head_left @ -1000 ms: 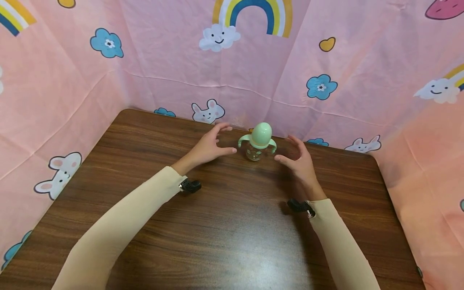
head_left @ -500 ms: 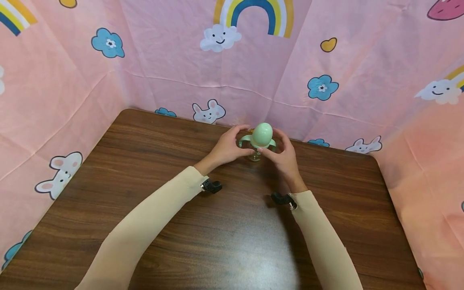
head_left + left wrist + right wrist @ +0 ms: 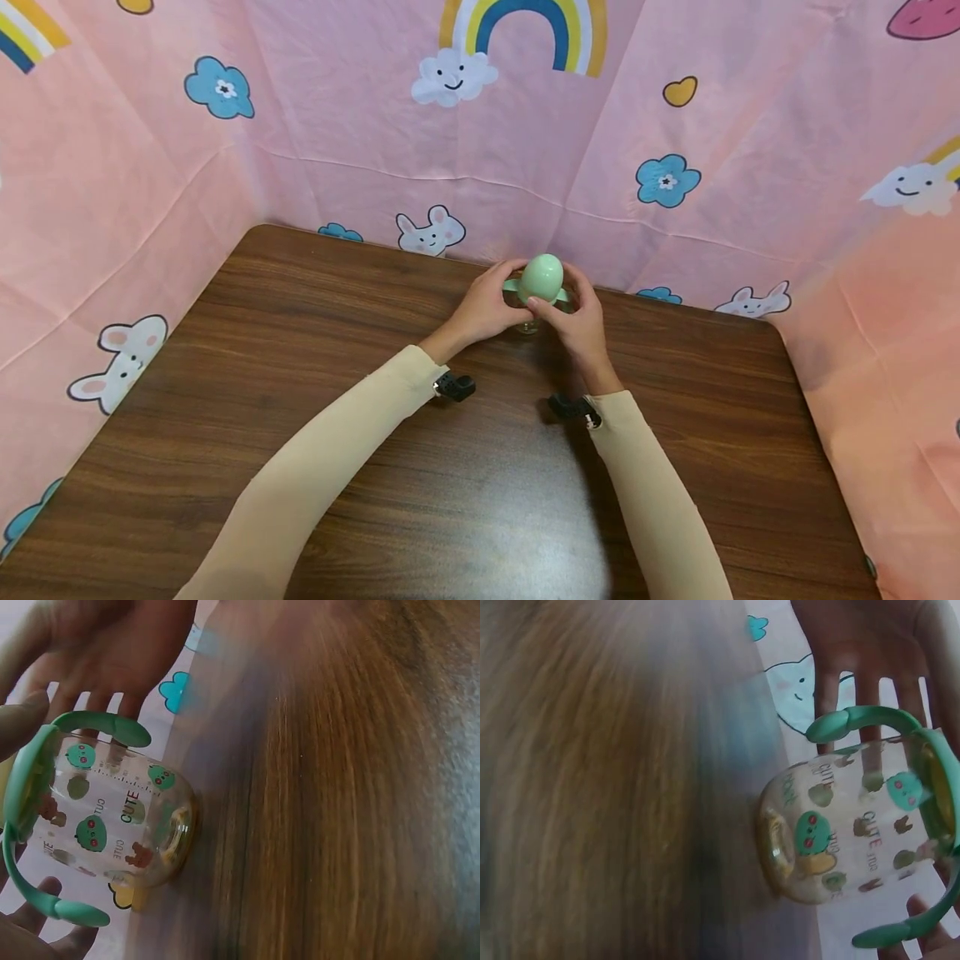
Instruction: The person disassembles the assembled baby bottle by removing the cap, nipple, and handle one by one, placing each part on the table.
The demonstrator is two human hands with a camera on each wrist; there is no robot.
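A baby bottle with an egg-shaped mint-green cap [image 3: 542, 277] stands upright near the back of the table. Its clear body [image 3: 112, 817] carries green and brown cartoon prints and the word CUTE. Two green curved handles [image 3: 870, 716] flank the collar. From one side my left hand [image 3: 483, 310] holds the bottle, thumb in front and fingers behind. On the other side my right hand [image 3: 581, 325] grips it, thumb at the lower edge of the cap. Between the hands, the handles are largely covered in the head view.
The dark wood-grain table [image 3: 450, 483] runs back to a pink cloth backdrop [image 3: 337, 117] printed with rainbows, flowers and rabbits. This cloth rises close behind the bottle and along both sides. Small black devices [image 3: 457, 386] are strapped at the wrists.
Both hands have come inward from either side of the bottle and closed around it. The bottle has stayed in about the same place.
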